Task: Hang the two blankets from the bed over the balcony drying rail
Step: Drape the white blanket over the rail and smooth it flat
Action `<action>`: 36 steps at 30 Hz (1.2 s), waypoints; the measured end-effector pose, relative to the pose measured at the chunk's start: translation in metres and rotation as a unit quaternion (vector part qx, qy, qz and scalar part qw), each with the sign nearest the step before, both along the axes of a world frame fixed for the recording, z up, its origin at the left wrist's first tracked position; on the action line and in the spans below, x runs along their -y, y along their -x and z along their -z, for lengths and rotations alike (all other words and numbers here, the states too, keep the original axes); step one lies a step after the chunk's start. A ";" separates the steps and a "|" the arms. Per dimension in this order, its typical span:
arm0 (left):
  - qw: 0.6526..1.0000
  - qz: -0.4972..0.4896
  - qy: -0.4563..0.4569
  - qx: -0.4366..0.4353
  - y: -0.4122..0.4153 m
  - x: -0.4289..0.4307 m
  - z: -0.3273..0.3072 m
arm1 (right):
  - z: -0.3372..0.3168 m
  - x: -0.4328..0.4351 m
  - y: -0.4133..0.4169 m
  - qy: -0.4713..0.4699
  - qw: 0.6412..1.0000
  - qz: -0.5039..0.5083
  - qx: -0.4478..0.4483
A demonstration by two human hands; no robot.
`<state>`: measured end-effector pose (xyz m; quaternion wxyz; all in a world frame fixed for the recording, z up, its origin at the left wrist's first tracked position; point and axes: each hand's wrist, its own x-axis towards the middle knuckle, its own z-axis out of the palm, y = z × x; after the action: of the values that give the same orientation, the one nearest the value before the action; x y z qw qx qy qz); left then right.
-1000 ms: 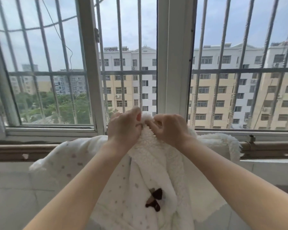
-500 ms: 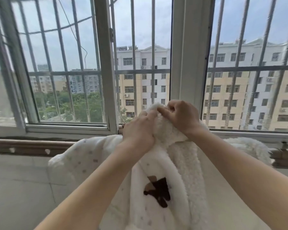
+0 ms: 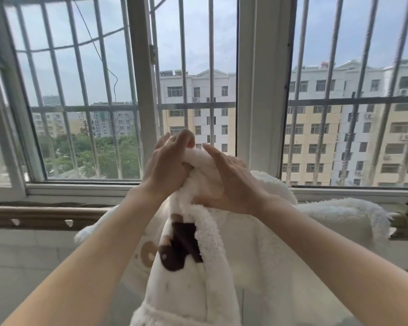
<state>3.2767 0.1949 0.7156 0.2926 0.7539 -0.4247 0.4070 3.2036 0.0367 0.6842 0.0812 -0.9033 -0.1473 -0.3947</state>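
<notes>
both hands, left hand (image 3: 166, 171) and right hand (image 3: 231, 182), grip clamped on the white blanket (image 3: 198, 267).

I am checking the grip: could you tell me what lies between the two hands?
In the head view, a bunched fold of the white fleece blanket lies between the left hand and right hand; both touch it.

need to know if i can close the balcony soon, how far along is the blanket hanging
Partway. One fleecy white blanket already lies draped over the drying rail. The left hand and right hand hold up the patterned blanket, not yet spread on the rail.
</notes>
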 end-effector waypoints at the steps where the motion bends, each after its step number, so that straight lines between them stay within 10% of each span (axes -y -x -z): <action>1: 1.000 0.004 0.007 -0.007 -0.004 -0.002 0.000 | 0.002 -0.003 -0.003 0.002 1.000 0.010 -0.004; 20: 0.936 0.102 -0.219 -0.258 0.028 -0.036 -0.004 | -0.031 0.010 -0.044 -0.198 0.945 0.246 -0.085; 24: 0.918 0.056 -0.304 -0.248 0.027 -0.036 -0.002 | -0.026 0.011 -0.039 -0.227 0.937 0.243 -0.106; 36: 0.976 -0.117 -0.168 -0.069 -0.003 -0.038 0.002 | -0.006 0.013 -0.025 -0.200 0.954 0.158 -0.157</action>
<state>3.2800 0.2332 0.7138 0.1405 0.8630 -0.3750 0.3080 3.2284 0.0240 0.6900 0.2193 -0.9309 0.0935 -0.2768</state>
